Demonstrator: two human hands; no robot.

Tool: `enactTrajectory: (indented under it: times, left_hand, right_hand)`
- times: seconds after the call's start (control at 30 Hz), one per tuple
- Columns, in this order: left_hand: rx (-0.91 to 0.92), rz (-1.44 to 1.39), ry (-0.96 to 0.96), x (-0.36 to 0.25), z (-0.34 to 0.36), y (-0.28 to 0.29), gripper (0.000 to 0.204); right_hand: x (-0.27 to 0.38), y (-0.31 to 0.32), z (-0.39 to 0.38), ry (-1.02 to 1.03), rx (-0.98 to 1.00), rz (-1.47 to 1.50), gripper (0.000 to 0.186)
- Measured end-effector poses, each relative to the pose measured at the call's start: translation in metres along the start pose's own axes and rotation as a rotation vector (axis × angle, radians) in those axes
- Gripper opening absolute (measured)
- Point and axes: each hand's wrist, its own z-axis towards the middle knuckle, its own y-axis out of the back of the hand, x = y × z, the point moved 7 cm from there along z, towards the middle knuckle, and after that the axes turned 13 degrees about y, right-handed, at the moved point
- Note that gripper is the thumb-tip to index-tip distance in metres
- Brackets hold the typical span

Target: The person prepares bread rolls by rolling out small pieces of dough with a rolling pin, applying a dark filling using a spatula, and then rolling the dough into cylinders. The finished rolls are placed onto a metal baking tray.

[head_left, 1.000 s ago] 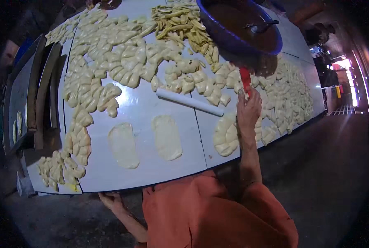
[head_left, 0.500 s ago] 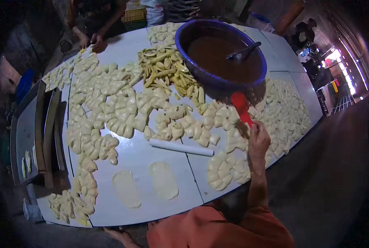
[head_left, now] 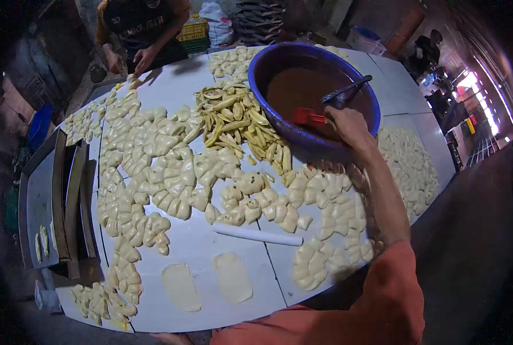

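My right hand [head_left: 350,127] is closed round the handle of a red plastic scoop [head_left: 309,117]. The scoop's head is inside a large blue basin [head_left: 257,102], at the surface of a brown filling [head_left: 294,86]. A dark-handled utensil [head_left: 348,87] leans in the basin just beyond my hand. Below my right forearm lie rows of pale dough pieces [head_left: 331,215]. Only a sliver of what looks like my left hand [head_left: 171,338] shows at the lower edge by the table, its fingers hidden. Two flat dough sheets [head_left: 232,278] and a white rolling pin [head_left: 257,234] lie on the table before me.
Peeled banana pieces [head_left: 236,118] are heaped left of the basin. More dough pieces [head_left: 153,155] cover much of the white table [head_left: 210,316]. Metal trays [head_left: 41,195] stand at the left edge. Across the table another person's hands [head_left: 144,60] work with dough. Crates [head_left: 193,29] stand behind.
My right hand has moved forward with the red scoop, from over the dough pieces near the basin into the basin. The view has tilted slightly, so the table appears lower.
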Motion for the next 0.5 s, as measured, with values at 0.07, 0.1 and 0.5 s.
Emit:
enactTrajectory:
  times: [0.07, 0.1, 0.5]
  left_hand:
    - [-0.008, -0.004, 0.0, 0.0, 0.001, -0.001, 0.07]
    - [-0.016, -0.008, -0.004, 0.0, 0.001, -0.001, 0.07]
    - [-0.038, -0.022, -0.011, 0.006, -0.001, -0.013, 0.071]
  right_hand:
    - [0.005, -0.018, 0.015, 0.14, 0.122, -0.078, 0.024]
    - [0.011, -0.022, 0.019, 0.184, 0.135, -0.039, 0.022]
    - [-0.036, -0.039, 0.011, -0.065, 0.32, 0.788, 0.038]
